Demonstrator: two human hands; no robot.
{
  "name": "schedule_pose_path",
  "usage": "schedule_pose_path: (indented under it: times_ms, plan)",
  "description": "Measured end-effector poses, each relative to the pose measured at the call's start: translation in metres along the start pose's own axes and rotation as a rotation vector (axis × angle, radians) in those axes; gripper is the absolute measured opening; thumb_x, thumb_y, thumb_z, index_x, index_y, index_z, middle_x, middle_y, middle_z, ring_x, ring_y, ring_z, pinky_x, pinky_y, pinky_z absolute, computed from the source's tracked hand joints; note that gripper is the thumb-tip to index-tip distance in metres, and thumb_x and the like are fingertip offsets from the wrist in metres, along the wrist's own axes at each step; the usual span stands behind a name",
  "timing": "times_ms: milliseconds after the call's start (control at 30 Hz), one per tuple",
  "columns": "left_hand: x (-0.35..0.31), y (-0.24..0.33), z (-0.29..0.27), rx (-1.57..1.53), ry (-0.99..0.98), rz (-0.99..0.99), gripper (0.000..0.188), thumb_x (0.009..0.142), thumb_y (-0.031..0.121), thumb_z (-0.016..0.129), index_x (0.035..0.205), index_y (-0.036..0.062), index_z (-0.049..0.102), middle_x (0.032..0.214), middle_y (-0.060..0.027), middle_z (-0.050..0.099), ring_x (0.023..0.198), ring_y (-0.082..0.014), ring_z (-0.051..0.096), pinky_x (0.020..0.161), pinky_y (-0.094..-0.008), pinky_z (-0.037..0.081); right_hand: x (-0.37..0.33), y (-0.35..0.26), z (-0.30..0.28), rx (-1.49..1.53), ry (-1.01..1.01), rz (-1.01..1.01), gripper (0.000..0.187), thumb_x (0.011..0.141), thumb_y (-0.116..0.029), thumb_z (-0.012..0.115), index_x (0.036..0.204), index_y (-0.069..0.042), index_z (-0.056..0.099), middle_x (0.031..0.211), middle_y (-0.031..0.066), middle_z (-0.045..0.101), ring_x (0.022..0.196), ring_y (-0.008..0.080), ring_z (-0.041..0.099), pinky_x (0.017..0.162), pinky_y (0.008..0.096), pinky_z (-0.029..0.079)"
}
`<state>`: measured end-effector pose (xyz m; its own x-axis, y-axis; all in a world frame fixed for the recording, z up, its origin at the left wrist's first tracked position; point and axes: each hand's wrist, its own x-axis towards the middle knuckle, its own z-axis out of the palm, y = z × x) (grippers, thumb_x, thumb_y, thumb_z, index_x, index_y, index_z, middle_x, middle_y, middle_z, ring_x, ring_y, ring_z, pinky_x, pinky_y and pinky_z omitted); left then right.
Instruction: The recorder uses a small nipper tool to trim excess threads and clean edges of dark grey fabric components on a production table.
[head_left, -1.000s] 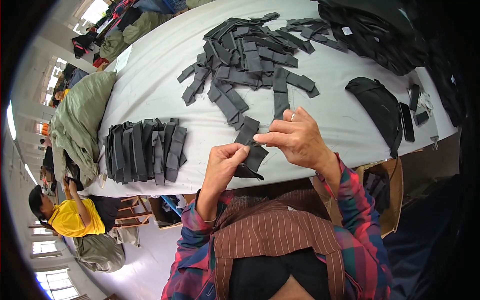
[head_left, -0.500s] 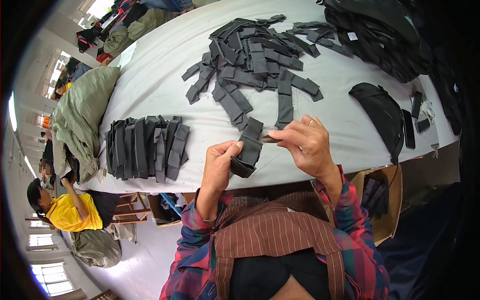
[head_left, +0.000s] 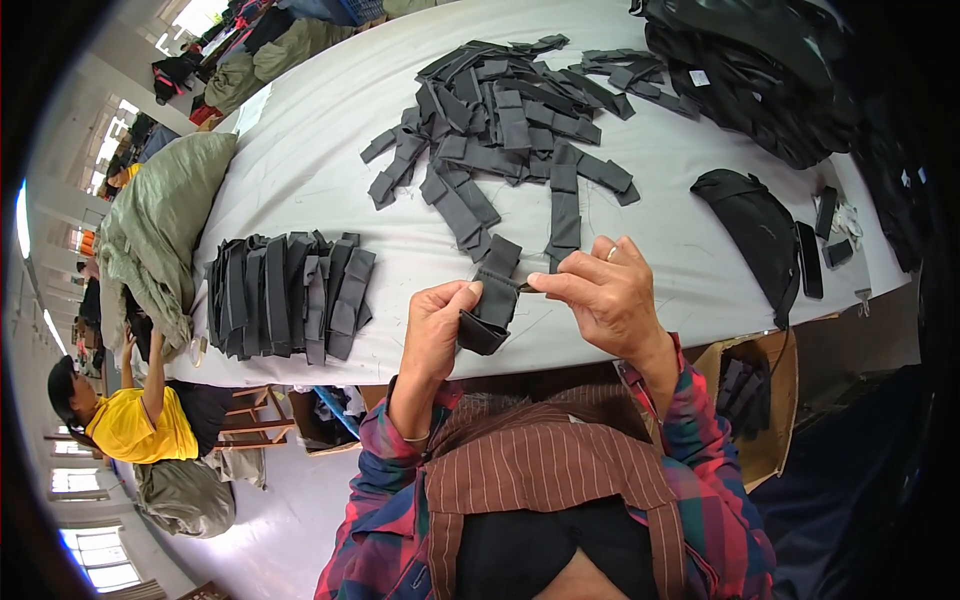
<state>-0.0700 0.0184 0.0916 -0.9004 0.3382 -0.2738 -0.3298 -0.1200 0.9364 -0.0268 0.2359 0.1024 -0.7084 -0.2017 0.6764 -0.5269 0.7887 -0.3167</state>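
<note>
My left hand (head_left: 437, 318) pinches a dark grey fabric strap (head_left: 497, 300), folded over in a loop, with its thumb on top. The strap's flat sewn end points away from me, just above the table. My right hand (head_left: 605, 300) is closed on a small, thin, pointed tool (head_left: 526, 287), mostly hidden by the fingers. The tool's tip is at the right edge of the strap, close to a stitched line. Beyond my hands lies a loose heap of similar grey straps (head_left: 513, 120). To the left, more folded straps (head_left: 290, 295) stand in a neat row.
A white-covered table (head_left: 620, 225) carries black bags (head_left: 750, 80) at the far right, a black curved pouch (head_left: 750, 235) and a phone (head_left: 810, 260). A cardboard box (head_left: 785, 410) sits below the right edge. At left are a green cloth sack (head_left: 165, 215) and a person in yellow (head_left: 145, 425).
My right hand has moved slightly left, bringing the tool's tip against the strap's edge. My left hand keeps its hold. The person in yellow has raised their arms toward the table.
</note>
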Motion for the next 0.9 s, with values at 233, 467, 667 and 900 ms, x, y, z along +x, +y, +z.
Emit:
schedule_pose_path:
  times_ms: [233,467,667,900]
  plan:
    - [-0.002,0.0,0.001,-0.003,0.007,-0.003,0.024,0.091,0.015,0.059,0.075,-0.0002,0.066,0.066,0.0041,0.057,0.057,-0.0026,0.046,0.052,-0.0197,0.036,0.0,-0.002,0.001,-0.043,0.007,-0.026,0.021,0.071,-0.011,0.071,0.089,-0.02,0.074,0.071,-0.0068,0.058,0.062,0.0163,0.044,0.061,0.0307,0.03]
    - [-0.01,0.01,0.004,-0.023,-0.037,-0.033,0.018,0.091,0.013,0.059,0.081,-0.0004,0.065,0.068,0.0036,0.058,0.06,-0.0029,0.05,0.056,-0.0193,0.041,0.003,-0.005,-0.003,0.046,-0.003,0.039,0.021,0.073,-0.007,0.071,0.091,-0.017,0.073,0.072,-0.0048,0.058,0.062,0.0167,0.045,0.061,0.0306,0.032]
    - [-0.009,0.007,0.002,0.108,-0.132,0.243,0.025,0.078,-0.009,0.062,0.099,0.0052,0.057,0.085,0.0014,0.061,0.081,-0.0038,0.054,0.072,-0.0191,0.043,0.003,-0.013,-0.004,0.668,0.144,0.441,0.022,0.078,-0.008,0.071,0.1,-0.007,0.069,0.082,0.0042,0.066,0.073,0.0189,0.057,0.066,0.029,0.045]
    - [-0.004,-0.001,0.004,0.172,0.032,0.499,0.024,0.072,-0.011,0.061,0.087,0.0057,0.05,0.087,0.0004,0.058,0.083,-0.0061,0.053,0.075,-0.0208,0.043,-0.001,-0.023,-0.003,0.57,0.014,0.317,0.02,0.078,-0.008,0.071,0.098,-0.007,0.07,0.079,0.0058,0.065,0.069,0.0205,0.055,0.065,0.0296,0.043]
